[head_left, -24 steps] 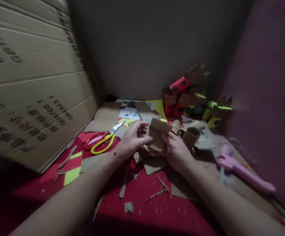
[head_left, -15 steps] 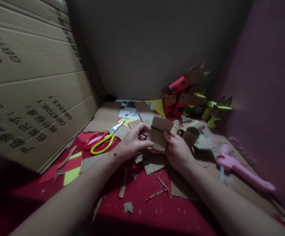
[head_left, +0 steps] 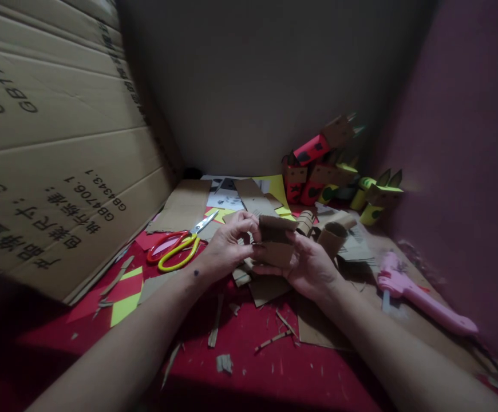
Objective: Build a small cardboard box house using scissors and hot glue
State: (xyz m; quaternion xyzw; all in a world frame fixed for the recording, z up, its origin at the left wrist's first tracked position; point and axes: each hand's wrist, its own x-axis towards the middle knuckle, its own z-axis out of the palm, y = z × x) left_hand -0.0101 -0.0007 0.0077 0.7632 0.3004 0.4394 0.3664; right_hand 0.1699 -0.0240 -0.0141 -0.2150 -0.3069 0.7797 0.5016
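Between my two hands is a folded piece of cardboard [head_left: 277,253], its upper flap dark and tipped back along a crease. My left hand [head_left: 232,240] pinches its left edge with thumb and fingers. At the right edge my right hand [head_left: 311,260] grips it, thumb on the front and fingers underneath. Just behind the right hand stand cardboard tubes [head_left: 334,236]. Left of my left hand lie scissors [head_left: 180,246] with one red and one yellow handle, blades partly apart. A pink glue gun [head_left: 421,292] rests to the right of my right arm.
A large printed cardboard box [head_left: 68,143] rises on the left. Several red and yellow tube figures with cardboard heads [head_left: 313,171] stand at the back right. Cardboard scraps [head_left: 224,363] and coloured paper [head_left: 126,300] lie on the red cloth [head_left: 266,377].
The cardboard piece has been tilted and bent along its crease, so its upper flap now looks darker and leans back. My right hand's fingers have shifted beneath it.
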